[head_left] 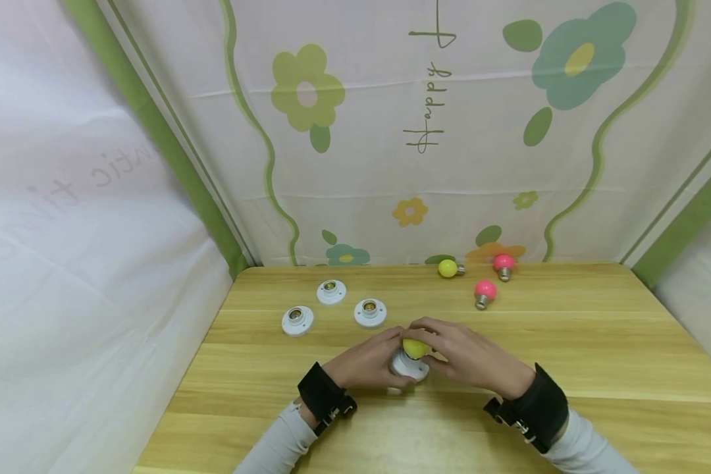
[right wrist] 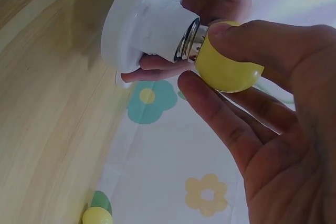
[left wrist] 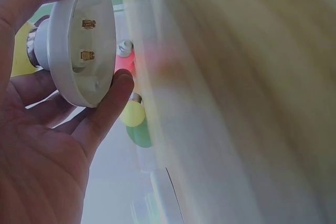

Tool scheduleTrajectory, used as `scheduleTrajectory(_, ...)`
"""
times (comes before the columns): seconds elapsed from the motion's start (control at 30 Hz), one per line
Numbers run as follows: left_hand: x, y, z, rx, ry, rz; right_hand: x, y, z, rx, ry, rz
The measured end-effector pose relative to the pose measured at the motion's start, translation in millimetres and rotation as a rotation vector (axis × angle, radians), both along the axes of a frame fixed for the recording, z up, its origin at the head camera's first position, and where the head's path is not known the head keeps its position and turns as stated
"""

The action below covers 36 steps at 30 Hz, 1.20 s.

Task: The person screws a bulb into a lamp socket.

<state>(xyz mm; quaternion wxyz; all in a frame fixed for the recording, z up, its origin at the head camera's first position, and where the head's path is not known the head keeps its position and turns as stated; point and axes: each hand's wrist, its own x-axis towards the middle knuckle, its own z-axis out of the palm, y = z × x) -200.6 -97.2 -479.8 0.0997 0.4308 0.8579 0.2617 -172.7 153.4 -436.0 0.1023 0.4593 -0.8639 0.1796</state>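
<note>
My left hand (head_left: 376, 362) grips a round white lamp socket (left wrist: 86, 40) by its rim, thumb on one side and fingers on the other. Its open underside, with two brass contacts, faces the left wrist camera. With thumb and fingers my right hand (head_left: 471, 355) holds a yellow light bulb (right wrist: 226, 64). The bulb's metal screw base sits at the mouth of the socket (right wrist: 152, 24), with some thread still showing. Both hands are close together over the front middle of the table.
Three more white lamp sockets stand left on the wooden table (head_left: 243, 408): a back one (head_left: 331, 292), a left one (head_left: 297, 321) and a right one (head_left: 370, 313). Behind the right hand lie a yellow bulb (head_left: 447, 268) and two pink bulbs (head_left: 485, 289). A flowered curtain (head_left: 355, 164) hangs at the back edge.
</note>
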Motion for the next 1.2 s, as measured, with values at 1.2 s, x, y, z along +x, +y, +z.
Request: scheduleTrajectory(1.2, -0.3, -2.0, 3.2, 0.031, -0.002, -0.015, -1.6, 2.0, -0.5, -0.030, 0.060, 0.017)
